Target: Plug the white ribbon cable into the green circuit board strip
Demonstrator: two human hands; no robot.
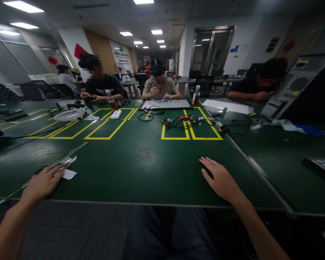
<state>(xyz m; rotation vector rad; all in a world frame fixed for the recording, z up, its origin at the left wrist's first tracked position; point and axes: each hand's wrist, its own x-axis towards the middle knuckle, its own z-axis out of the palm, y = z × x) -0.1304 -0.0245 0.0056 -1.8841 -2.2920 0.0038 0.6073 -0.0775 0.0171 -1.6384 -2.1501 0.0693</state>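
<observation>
My left hand lies with its fingers stretched out at the left of the green table, over part of a white flat piece with a blue edge. Under and beside that hand runs a long narrow green circuit board strip, which reaches diagonally past the table's front edge. Palm down on the table at the right rests my right hand, fingers spread, with nothing in it.
Yellow tape marks rectangles on the green table. Black cables, a small fan, a white box and two bottles stand or lie farther back. A computer case is at the right. Several people sit beyond.
</observation>
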